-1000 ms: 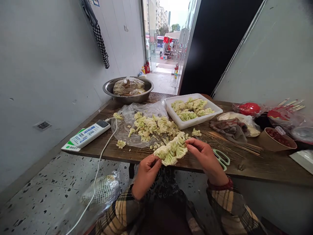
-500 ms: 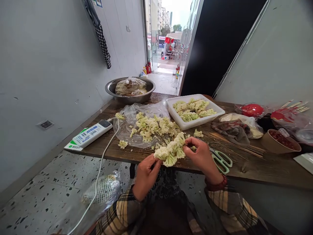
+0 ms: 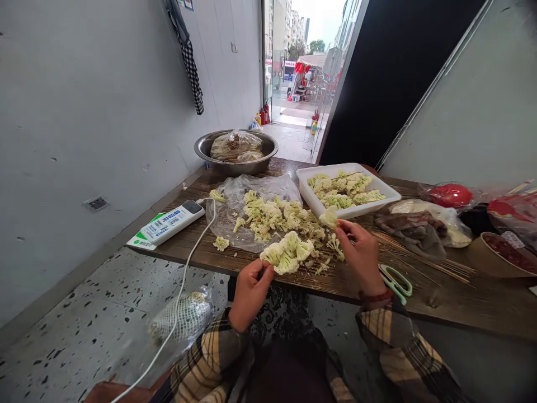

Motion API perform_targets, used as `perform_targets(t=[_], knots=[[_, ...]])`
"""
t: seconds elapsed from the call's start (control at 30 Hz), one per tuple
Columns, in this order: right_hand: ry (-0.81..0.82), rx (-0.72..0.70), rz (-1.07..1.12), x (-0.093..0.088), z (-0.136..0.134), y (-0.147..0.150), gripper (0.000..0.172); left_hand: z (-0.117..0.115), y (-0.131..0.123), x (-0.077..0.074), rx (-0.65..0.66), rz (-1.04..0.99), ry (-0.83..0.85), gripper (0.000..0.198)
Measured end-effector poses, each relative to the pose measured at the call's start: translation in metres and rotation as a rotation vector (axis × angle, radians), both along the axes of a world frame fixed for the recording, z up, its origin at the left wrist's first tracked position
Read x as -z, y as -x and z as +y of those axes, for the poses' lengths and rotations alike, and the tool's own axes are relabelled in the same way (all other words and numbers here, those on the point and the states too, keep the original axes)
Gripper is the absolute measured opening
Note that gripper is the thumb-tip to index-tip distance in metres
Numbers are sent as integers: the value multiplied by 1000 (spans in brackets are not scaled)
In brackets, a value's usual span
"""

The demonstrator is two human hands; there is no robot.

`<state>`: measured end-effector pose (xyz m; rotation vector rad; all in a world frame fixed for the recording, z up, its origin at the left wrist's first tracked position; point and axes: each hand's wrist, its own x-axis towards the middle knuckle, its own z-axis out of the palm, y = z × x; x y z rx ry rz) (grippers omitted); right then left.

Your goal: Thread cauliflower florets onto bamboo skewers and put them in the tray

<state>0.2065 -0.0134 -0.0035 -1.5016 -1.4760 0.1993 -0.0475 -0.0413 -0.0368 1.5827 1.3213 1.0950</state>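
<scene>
My left hand [image 3: 253,288], thumb and fingers pinched, grips the near end of a bunched row of pale cauliflower florets [image 3: 287,253] above the table's front edge. Whatever joins the florets is hidden. Higher up and to the right, my right hand [image 3: 358,252] pinches a small cauliflower floret [image 3: 329,217] between thumb and fingertips, apart from the row. Just behind both hands, a heap of loose cauliflower pieces [image 3: 268,215] lies on a clear plastic bag [image 3: 235,193]. Green-handled scissors [image 3: 398,285] lie beside my right wrist.
A white tray [image 3: 308,193] holding skewered cauliflower stands behind my right hand. Thin wooden skewers [image 3: 432,263] and a dark cloth [image 3: 413,229] lie to the right. At the back left are a steel basin [image 3: 205,146] and a power bank [image 3: 168,224] with a white cable [image 3: 184,274].
My right hand has drawn away from the florets, up and to the right, and now holds a small floret apart. The row in my left hand looks shorter. The whole view has shifted slightly.
</scene>
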Motion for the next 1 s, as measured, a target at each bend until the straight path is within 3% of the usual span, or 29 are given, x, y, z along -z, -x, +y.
perform_targets(t=[0.1, 0.23, 0.43, 0.53, 0.63, 0.77, 0.9, 1.0], knots=[[42, -39, -261, 19, 1, -6, 38, -1, 0, -3, -19, 30, 11, 32], [66, -44, -405, 37, -19, -32, 39, -1, 1, -4, -30, -27, 56, 30], [187, 47, -629, 61, -69, -102, 41, 4, -3, 1, 18, -434, 326, 32], [195, 76, -664, 68, -88, -123, 42, 7, -6, -1, 23, -519, 387, 33], [180, 59, -661, 68, -98, -129, 42, 8, -7, -5, 5, -439, 283, 30], [272, -27, -643, 62, -104, -125, 43, 7, -3, -15, -29, -177, 92, 26], [376, 6, -620, 57, -102, -125, 48, 7, 3, -26, -53, -20, -9, 24], [489, 52, -481, 44, -104, -124, 47, 7, 6, -31, -66, 55, -67, 24]])
